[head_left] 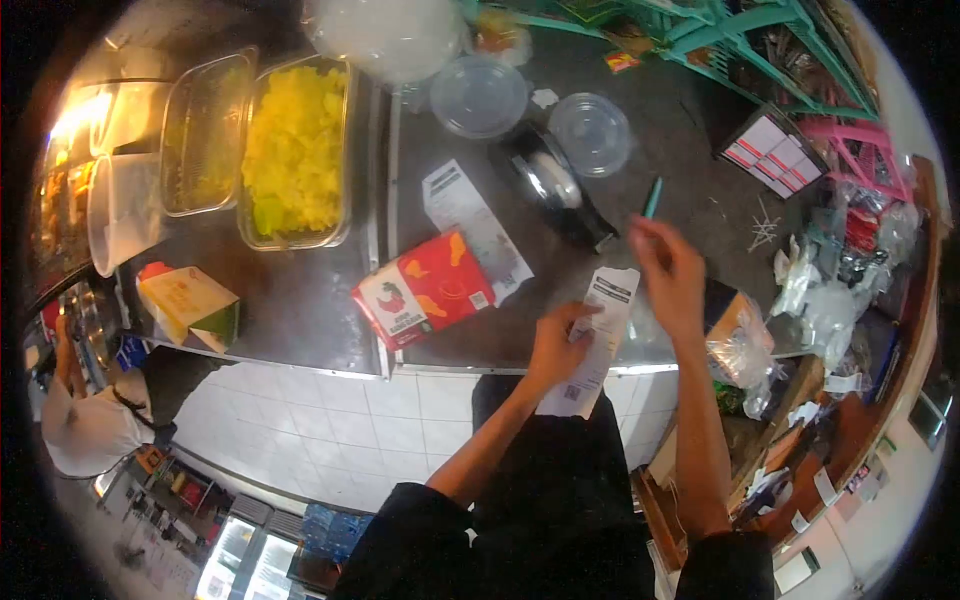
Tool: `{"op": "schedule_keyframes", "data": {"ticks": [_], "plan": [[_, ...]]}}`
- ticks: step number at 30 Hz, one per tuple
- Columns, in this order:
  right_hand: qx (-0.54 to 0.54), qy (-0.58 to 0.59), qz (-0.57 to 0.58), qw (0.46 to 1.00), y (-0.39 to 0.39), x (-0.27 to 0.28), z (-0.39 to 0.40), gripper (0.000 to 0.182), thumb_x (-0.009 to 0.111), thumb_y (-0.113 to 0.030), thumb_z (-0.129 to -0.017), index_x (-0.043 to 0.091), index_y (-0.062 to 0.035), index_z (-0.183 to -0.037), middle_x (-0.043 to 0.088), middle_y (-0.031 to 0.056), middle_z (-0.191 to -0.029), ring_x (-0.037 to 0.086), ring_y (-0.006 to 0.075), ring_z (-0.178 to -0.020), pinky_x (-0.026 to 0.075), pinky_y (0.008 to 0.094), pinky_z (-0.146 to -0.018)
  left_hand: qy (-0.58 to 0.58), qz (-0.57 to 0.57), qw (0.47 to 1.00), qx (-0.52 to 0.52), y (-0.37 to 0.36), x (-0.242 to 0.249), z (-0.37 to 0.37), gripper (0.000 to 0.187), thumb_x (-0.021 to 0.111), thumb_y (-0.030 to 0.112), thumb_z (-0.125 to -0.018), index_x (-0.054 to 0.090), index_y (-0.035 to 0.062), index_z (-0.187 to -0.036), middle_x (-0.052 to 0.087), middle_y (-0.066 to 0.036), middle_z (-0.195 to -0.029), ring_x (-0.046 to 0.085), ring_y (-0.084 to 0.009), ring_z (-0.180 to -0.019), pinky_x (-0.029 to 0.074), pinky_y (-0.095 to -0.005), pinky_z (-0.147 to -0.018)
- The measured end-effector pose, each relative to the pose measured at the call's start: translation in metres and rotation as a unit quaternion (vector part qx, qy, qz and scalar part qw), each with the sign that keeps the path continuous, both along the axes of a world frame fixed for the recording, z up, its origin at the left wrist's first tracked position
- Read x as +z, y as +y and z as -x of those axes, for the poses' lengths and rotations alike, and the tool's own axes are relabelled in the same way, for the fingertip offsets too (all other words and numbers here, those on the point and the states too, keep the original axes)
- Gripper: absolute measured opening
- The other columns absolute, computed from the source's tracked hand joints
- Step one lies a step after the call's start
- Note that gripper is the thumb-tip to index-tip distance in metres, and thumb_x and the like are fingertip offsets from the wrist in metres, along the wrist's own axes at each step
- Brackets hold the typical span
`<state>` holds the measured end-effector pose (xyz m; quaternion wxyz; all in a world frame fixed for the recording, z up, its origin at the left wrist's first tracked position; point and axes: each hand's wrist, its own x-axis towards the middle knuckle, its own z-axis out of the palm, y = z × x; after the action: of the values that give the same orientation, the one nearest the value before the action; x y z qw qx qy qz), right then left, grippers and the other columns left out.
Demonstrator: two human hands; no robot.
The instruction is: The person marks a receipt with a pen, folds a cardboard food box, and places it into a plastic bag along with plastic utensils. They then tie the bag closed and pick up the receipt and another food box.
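Note:
My left hand (562,345) is closed on a printed paper receipt (612,310), held over the counter's front edge. To the right is my right hand (672,275), fingers bent together at the lower end of a teal pen (653,196); its fingertips are slightly blurred. Left of the receipt lies a red and white printed box (424,288), partly over a second paper slip (470,215). Behind my hands stands a black tape dispenser (552,185).
Two clear round containers (480,97) sit at the back. A clear tub of yellow chunks (346,190) stands left, near another printed box (188,305). Teal baskets (715,45), a black-framed card (775,152) and plastic bags (835,300) crowd the right. A person (95,425) is at far left.

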<state>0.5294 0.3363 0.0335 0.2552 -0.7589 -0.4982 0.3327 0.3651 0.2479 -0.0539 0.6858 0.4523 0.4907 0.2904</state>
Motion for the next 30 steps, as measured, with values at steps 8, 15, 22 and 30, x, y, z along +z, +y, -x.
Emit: {"op": "schedule_keyframes", "data": {"ticks": [8,15,22,30], "plan": [[0.244,0.129,0.290,0.916,0.099,-0.055,-0.015,0.027,0.071,-0.024,-0.086,0.072,0.0006,-0.097,0.073,0.0094,-0.088,0.067,0.0142,-0.080,0.050,0.0294,-0.073,-0.090,0.011,0.996,0.017,0.033,-0.058,-0.039,0.057,0.071,-0.003,-0.078,0.054,0.0018,-0.132,0.070,-0.017,-0.106,0.067,-0.0171,-0.094,0.054,-0.0303,-0.076],[0.188,0.116,0.179,0.959,0.039,0.011,-0.018,0.018,0.070,-0.014,-0.086,0.072,0.0030,-0.091,0.071,0.0070,-0.079,0.064,0.0111,-0.073,0.050,0.0253,-0.068,-0.050,0.119,0.985,-0.118,0.074,-0.038,-0.025,0.044,0.075,0.007,-0.077,0.063,-0.0021,-0.118,0.072,-0.011,-0.091,0.067,-0.0172,-0.074,0.052,-0.0281,-0.068],[0.032,0.115,0.153,0.981,-0.127,-0.025,-0.085,0.019,0.069,-0.020,-0.081,0.073,-0.0017,-0.085,0.072,0.0131,-0.078,0.071,0.0209,-0.072,0.053,0.0320,-0.070,-0.091,0.126,0.979,-0.132,0.076,-0.014,-0.021,0.029,0.073,0.011,-0.078,0.072,-0.0002,-0.105,0.072,-0.009,-0.093,0.065,-0.0142,-0.080,0.052,-0.0284,-0.073],[-0.055,-0.062,0.023,0.996,-0.121,-0.101,-0.039,0.013,0.066,-0.017,-0.080,0.068,-0.0040,-0.077,0.067,0.0201,-0.085,0.065,0.0390,-0.084,0.053,0.0464,-0.078,0.029,0.142,0.981,0.131,0.063,-0.049,-0.043,0.027,0.068,0.029,-0.091,0.075,0.0030,-0.092,0.068,-0.002,-0.081,0.052,-0.0094,-0.072,0.043,-0.0289,-0.065]]}}
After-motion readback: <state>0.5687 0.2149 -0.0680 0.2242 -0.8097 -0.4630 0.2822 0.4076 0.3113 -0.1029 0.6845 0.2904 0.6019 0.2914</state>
